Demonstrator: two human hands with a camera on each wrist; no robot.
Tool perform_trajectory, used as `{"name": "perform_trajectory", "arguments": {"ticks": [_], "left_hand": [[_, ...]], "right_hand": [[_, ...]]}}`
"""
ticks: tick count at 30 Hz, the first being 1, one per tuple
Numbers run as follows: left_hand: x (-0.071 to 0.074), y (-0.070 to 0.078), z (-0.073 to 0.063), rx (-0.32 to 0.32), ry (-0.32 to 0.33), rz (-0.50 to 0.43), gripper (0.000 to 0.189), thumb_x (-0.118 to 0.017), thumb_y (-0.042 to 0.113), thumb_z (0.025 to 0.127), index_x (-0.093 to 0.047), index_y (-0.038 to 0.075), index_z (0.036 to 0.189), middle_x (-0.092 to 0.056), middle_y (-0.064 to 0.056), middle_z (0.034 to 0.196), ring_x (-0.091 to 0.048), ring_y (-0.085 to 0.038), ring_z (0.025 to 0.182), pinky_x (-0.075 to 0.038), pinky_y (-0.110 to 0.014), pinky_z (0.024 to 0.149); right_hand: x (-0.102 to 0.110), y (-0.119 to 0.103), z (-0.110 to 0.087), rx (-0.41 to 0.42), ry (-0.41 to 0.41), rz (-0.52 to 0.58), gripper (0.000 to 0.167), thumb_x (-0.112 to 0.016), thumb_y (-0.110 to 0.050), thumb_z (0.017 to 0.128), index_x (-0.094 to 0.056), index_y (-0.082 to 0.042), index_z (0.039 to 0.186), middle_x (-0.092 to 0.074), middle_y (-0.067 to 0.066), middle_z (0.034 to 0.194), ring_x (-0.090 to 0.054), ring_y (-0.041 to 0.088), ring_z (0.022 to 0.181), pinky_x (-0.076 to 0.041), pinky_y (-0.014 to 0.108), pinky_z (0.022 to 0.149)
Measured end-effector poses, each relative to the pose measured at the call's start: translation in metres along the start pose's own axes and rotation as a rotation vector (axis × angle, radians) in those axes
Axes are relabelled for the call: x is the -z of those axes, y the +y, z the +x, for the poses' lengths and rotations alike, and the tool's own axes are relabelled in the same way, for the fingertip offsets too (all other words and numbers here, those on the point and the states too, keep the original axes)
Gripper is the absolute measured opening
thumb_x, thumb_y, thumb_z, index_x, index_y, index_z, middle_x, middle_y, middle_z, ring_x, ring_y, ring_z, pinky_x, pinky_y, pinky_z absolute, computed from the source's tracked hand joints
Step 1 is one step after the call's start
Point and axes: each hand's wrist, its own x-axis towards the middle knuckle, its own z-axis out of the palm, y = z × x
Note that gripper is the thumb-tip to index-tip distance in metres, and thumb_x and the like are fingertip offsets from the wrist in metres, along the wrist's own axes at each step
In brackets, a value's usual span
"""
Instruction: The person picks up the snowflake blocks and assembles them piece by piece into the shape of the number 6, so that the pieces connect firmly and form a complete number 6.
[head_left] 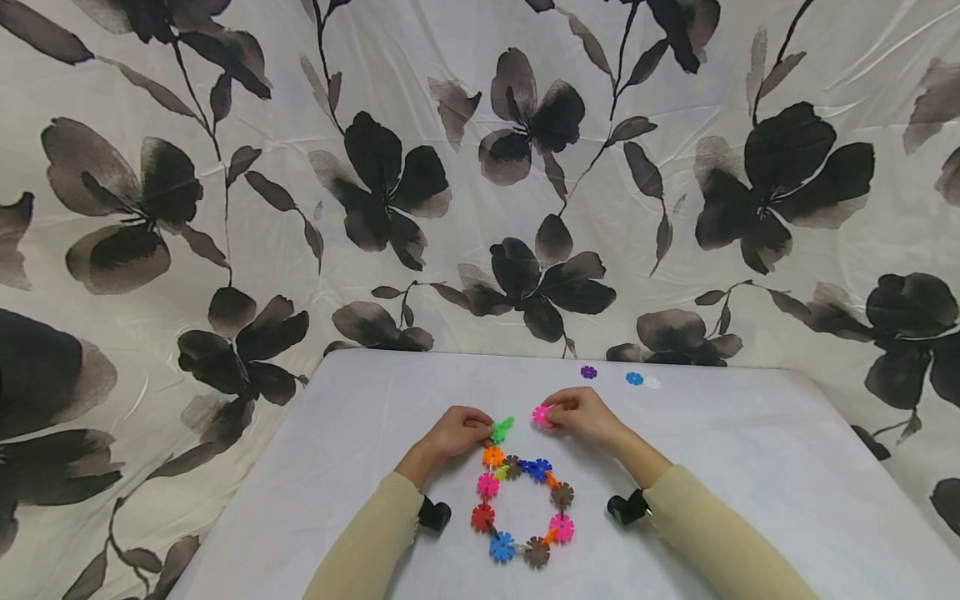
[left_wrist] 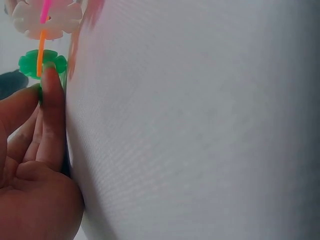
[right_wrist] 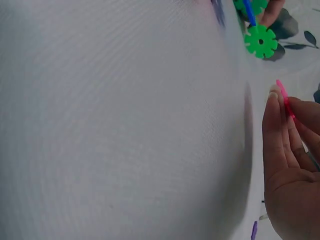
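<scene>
Slotted, flower-shaped plastic discs are linked edge to edge in a many-coloured ring, with a blue disc (head_left: 502, 547) at its near side. From the ring's upper left a short branch rises through an orange disc (head_left: 492, 456) to green discs (head_left: 500, 431). My left hand (head_left: 456, 432) pinches the green end of this branch; in the left wrist view thumb and finger grip a green disc (left_wrist: 30, 64). Right of it, my right hand (head_left: 588, 414) holds a loose pink disc (head_left: 540, 416) between thumb and fingers, apart from the nearest green disc (right_wrist: 260, 42). The pink disc (right_wrist: 283, 92) appears edge-on in the right wrist view.
Toward the table's far edge lie a purple disc (head_left: 588, 372), a blue disc (head_left: 634, 378) and a white disc (head_left: 653, 382). A white cloth covers the table (head_left: 712, 450). Behind it hangs a flower-print curtain (head_left: 645, 208). Black wrist cameras (head_left: 433, 514) jut inward from both sleeves.
</scene>
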Motion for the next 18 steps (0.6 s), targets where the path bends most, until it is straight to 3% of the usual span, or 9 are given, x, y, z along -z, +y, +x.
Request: {"name": "perform_trajectory", "arguments": {"ticks": [9,18], "left_hand": [[0.0,0.004,-0.003,0.002,-0.009,-0.01,0.026,-0.061,0.012,0.103,-0.067,-0.005,0.122,-0.075,-0.007,0.092,-0.068,-0.016,0.084,-0.049,-0.046,0.104],[0.0,0.005,-0.005,0.003,-0.011,-0.007,0.026,-0.061,0.011,0.102,-0.067,-0.005,0.122,-0.075,-0.007,0.092,-0.068,-0.016,0.084,-0.05,-0.044,0.102]], "right_hand": [[-0.009,0.006,0.011,-0.012,-0.052,0.047,0.028,-0.063,0.001,0.098,-0.064,0.015,0.123,-0.072,0.026,0.104,-0.074,0.027,0.087,-0.06,0.04,0.082],[-0.014,0.013,0.022,-0.063,-0.062,0.111,0.028,-0.064,-0.001,0.098,-0.066,0.012,0.123,-0.074,0.021,0.108,-0.074,0.017,0.085,-0.06,0.033,0.081]]}}
